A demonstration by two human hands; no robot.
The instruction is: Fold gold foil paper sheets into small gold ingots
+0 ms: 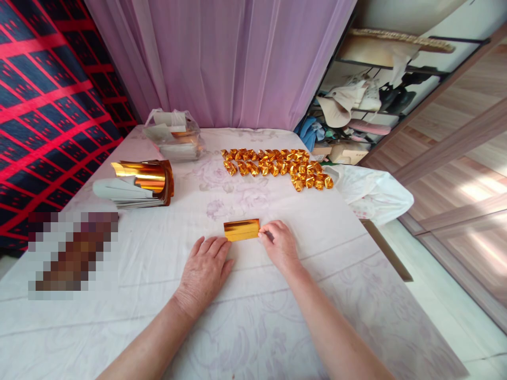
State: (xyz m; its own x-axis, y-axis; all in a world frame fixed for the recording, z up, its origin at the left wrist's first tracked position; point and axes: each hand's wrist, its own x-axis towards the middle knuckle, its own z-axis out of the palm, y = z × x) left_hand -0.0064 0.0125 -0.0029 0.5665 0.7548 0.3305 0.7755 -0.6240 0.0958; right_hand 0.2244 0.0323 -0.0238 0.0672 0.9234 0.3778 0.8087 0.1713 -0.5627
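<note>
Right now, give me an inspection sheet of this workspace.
Surface: table under a white floral cloth, creased.
Job's things: folded gold foil strip lying flat; rows of folded gold foil pieces behind it.
Clutter: stack of gold foil sheets, curling; plastic bag of sheets; white plastic bag at the table's right edge.
Hands: left hand flat on the cloth, fingertips at the strip's left end; right hand pinching its right end.
Cables: nothing seen.
Surroundings: lilac curtain, red-and-black fabric, cluttered shelves.
</note>
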